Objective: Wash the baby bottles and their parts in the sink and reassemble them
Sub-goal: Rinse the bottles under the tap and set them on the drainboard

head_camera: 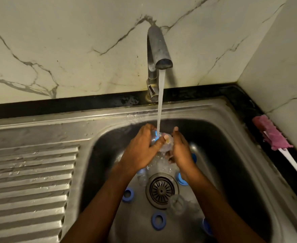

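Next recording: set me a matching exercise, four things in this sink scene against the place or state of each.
1. clear bottle
2. pink brush
3. blue rings
4. faucet

a. on the black counter, right of the sink
b. running, at the sink's back rim
c. gripped by left hand and right hand under the stream
d. loose on the sink floor around the strainer

Pairs: 1-c, 2-a, 3-d, 4-b.

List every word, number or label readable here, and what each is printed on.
No text is readable.
Blue print on the clear bottle, held between the left hand and right hand under the tap: too blurred to read.
No writing visible on the sink, blue rings or pink brush.
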